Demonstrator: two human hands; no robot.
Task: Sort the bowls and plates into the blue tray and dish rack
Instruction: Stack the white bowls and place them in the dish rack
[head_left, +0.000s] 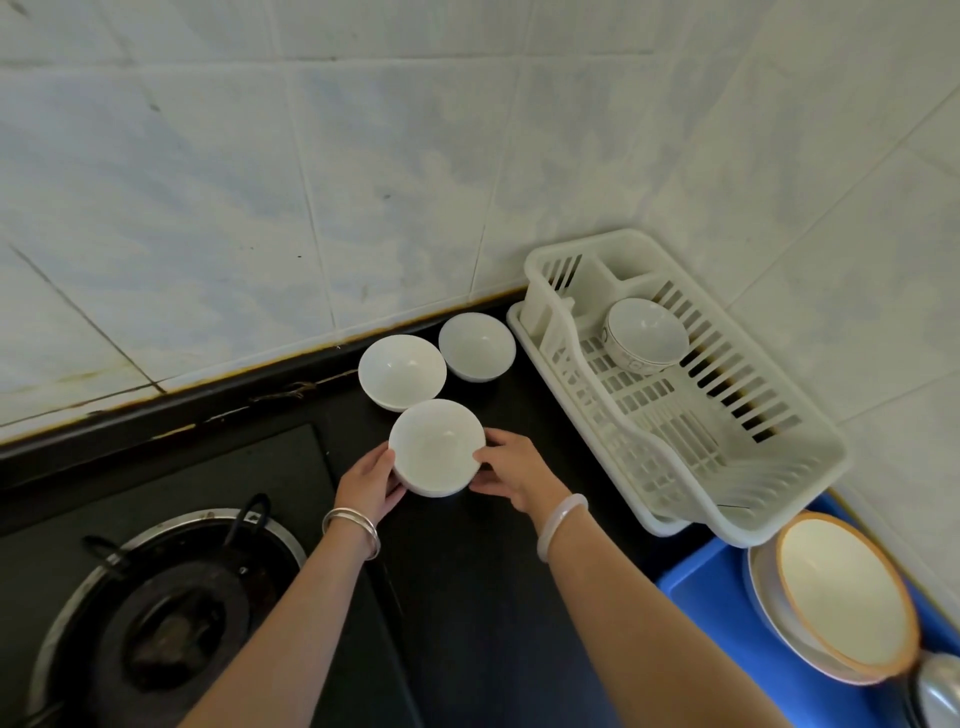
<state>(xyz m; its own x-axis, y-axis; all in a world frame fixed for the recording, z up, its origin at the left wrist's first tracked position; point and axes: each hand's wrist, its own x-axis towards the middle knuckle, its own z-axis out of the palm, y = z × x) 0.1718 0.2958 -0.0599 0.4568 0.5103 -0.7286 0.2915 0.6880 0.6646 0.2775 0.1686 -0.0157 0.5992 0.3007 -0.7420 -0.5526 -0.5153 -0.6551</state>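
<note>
On a black kitchen bench (467, 582) set into a corner of pale tiled wall (363, 182), a person's two hands hold a plain white bowl. The left hand (370, 480) cups the nearest bowl (437, 447) on its left side and the right hand (511, 467) grips its right side, thumb on the rim and fingers curled round the wall. Whether the bowl rests on the bench or is lifted just off it cannot be told.

Two more white bowls stand upright just behind it, the left bowl (401, 370) and the right bowl (477, 346), close together near the wall.

To the right sits a white plastic dish rack (795, 467), holding one patterned bowl (645, 335) tilted at its far end. Nearer than the rack, at the lower right, lies the blue tray (711, 597), holding an orange-rimmed dish (841, 587) leaning on a white plate (774, 608).

At the lower left is a gas burner (171, 613). Silver bangles (353, 525) circle the left wrist; a pale bangle (561, 525) circles the right.
</note>
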